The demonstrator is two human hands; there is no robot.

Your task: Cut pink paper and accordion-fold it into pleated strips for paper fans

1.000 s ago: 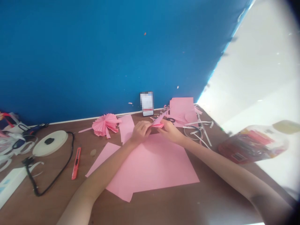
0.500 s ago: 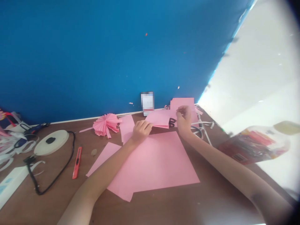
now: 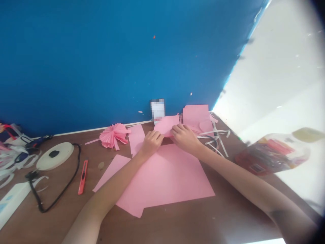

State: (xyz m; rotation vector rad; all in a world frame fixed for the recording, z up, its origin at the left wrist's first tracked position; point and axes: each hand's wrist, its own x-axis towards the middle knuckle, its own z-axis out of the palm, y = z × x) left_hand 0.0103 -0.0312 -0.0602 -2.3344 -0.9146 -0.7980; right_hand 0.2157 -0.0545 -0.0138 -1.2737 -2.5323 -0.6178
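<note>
Between my two hands a pink sheet of paper (image 3: 167, 124) is raised toward the back of the table. My left hand (image 3: 152, 141) pinches its left near edge with the fingers closed. At the right near edge, my right hand (image 3: 185, 137) is curled round the paper, its thumb hidden from view. Below both hands a larger pink sheet (image 3: 175, 179) lies flat, with more pink pieces (image 3: 113, 169) under its left side. A pleated pink paper fan (image 3: 113, 135) rests to the left. Just behind the held sheet a phone with a blurred screen (image 3: 157, 110) leans on the wall.
On the left lie a red utility knife (image 3: 83, 177), a white round disc (image 3: 55, 156) with a black cable (image 3: 68, 189), a white power strip (image 3: 12, 200) and paper strips. A pink sheet (image 3: 196, 113) stands back right. A plastic packet (image 3: 274, 154) sits at the right edge.
My right hand has come left and down from beside the back-right sheet onto the held paper. Black scissor handles seen before are now covered. My left hand keeps its hold.
</note>
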